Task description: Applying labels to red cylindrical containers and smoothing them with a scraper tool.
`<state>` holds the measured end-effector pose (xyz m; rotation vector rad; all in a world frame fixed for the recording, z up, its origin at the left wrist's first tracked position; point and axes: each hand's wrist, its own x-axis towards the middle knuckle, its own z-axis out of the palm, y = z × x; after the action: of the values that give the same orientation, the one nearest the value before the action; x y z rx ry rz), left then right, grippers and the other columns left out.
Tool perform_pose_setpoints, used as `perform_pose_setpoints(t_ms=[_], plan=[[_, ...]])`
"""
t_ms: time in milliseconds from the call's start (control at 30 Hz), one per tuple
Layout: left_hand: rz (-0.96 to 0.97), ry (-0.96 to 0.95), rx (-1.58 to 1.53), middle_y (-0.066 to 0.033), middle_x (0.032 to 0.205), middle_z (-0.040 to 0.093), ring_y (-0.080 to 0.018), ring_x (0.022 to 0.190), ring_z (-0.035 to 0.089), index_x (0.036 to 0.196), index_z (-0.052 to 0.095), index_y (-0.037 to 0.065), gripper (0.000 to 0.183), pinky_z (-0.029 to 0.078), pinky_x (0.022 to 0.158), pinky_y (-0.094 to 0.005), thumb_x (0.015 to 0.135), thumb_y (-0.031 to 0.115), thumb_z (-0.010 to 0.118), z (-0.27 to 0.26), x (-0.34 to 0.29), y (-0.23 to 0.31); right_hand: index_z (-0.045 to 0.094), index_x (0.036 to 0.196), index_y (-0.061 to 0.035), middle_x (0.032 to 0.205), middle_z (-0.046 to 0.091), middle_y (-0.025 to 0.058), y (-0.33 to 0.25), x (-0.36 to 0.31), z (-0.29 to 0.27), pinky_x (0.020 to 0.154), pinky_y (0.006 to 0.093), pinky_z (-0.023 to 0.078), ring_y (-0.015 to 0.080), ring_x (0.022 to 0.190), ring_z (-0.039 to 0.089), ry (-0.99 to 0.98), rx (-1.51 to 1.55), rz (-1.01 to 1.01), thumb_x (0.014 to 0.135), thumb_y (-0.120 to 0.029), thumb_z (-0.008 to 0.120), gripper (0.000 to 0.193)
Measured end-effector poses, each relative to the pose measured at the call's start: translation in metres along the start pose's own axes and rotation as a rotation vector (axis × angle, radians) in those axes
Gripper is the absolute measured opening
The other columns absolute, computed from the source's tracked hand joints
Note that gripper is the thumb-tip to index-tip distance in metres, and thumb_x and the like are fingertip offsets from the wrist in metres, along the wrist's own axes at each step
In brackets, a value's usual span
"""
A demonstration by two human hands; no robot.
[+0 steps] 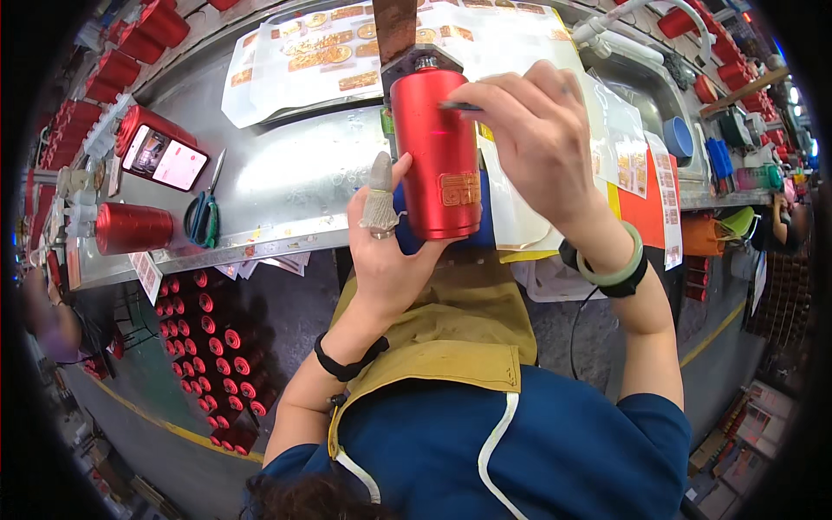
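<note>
The left forearm [301, 400] slants up and rightward to the left hand [390, 262], which is cupped, its thumb stretched right and one wrapped finger pointing upward. The right forearm [640, 305] leans leftward as it rises, and the right hand [548, 132] sits higher, bent over, its leading fingertips pinched toward the left, the other fingers folded.
</note>
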<state>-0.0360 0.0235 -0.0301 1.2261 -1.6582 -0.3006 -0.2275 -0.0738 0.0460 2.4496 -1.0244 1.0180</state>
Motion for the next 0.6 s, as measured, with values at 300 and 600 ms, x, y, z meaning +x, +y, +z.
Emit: perform_pose_setpoints(t_ms=[300,600], plan=[[-0.127,-0.105,-0.044,-0.0210,0.146,0.059,-0.0347,0.133,0.056,0.153,0.041,-0.006,0.099,0.042,0.112,-0.0425,0.073,0.018,0.094,-0.009,-0.001,-0.006,0.069,0.105,-0.0113,0.096,0.069,0.0033,-0.023,-0.016,0.019,0.080,0.0397,0.048,0.0232,0.086,0.064,-0.082,0.299,-0.067,0.084,-0.020,0.074,0.023],[-0.032,-0.338,0.030,-0.0236,0.144,0.060,-0.0333,0.134,0.058,0.155,0.038,-0.009,0.090,0.035,0.119,-0.0434,0.078,0.004,0.081,-0.012,-0.014,-0.037,0.074,0.101,-0.0210,0.103,0.071,-0.0056,-0.037,-0.032,0.004,0.082,0.0358,0.046,0.0196,0.083,0.055,-0.080,0.396,-0.281,0.084,-0.020,0.070,0.018]])
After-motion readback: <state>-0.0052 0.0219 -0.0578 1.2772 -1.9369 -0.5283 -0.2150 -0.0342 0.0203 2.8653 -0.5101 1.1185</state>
